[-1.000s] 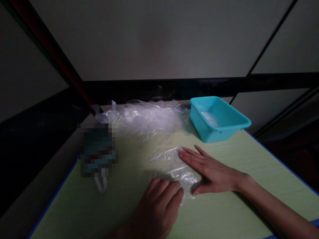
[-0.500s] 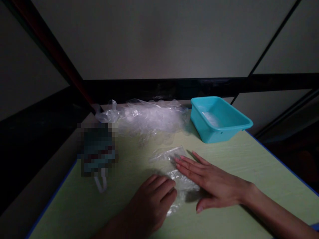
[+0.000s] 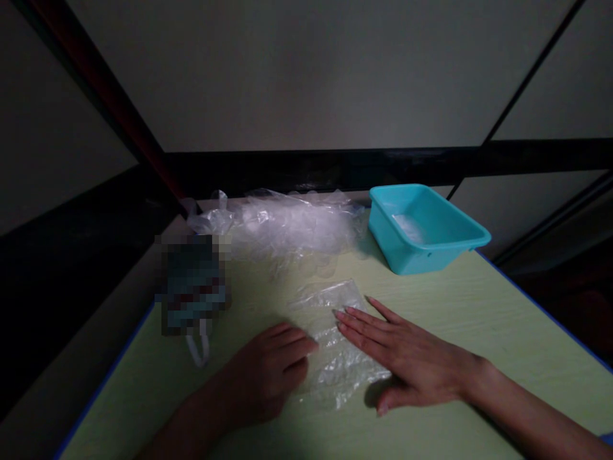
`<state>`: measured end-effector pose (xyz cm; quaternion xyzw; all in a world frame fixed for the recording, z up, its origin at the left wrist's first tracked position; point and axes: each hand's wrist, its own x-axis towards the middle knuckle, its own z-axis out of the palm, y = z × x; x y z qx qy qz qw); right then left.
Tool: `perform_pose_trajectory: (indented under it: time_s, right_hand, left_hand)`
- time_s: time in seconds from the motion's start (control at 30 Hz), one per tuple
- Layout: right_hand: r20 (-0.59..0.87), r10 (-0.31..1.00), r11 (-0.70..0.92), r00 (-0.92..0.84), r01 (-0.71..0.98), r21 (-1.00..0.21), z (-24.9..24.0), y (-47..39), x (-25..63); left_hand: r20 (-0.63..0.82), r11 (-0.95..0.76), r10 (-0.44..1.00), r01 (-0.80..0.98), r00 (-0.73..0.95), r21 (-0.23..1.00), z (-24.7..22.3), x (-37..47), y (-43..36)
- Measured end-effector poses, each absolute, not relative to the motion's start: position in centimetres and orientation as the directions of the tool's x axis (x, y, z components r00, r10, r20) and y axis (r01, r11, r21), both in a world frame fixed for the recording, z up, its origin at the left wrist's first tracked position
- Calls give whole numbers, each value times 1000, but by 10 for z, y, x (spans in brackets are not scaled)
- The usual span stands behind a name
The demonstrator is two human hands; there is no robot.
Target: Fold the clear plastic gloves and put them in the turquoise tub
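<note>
A thin, crinkled clear plastic bag or glove (image 3: 330,367) lies flattened on the table in front of me; its exact kind is hard to tell. My right hand (image 3: 407,358) rests flat across its right part, fingers stretched out and thumb apart. At the left edge of the plastic, my left hand (image 3: 275,370) is closed, with curled fingers and the thumb against them. Its fingertips seem to pinch that edge, though the grip itself is partly hidden and slightly blurred.
Along the back of the pale green table (image 3: 479,332) lies a heap of thin clear plastic pieces (image 3: 297,223). A turquoise basin (image 3: 416,259) with some clear plastic inside stands at the back right. A pixelated packet (image 3: 194,284) with a white strap sits at left.
My left hand has moved left, and more of the plastic now shows spread out between my hands. The right hand stays in nearly the same place. The view has shifted slightly.
</note>
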<state>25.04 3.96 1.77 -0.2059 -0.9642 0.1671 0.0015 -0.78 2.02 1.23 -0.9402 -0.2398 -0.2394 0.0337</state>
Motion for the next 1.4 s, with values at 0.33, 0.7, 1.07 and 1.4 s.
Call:
perform_pose_trajectory:
  time_s: [0.33,0.7,1.07,1.4]
  right_hand:
    - [73,571,806,-818,542,-237,12,46,239]
    - [90,647,759,-757,628,-169,7,43,231]
    - [137,680,733,-720,663,-156,14,57,218]
    - [142,651,759,-746,633,-150,1,58,212]
  left_hand:
    - [410,-619,762,748,501,238,7,6,16]
    - [220,-559,824,813,522,165,-1,7,23]
    - [202,-521,851,829,485,204,-3,-16,33]
    - [181,-546,836,819,519,177,-1,-16,30]
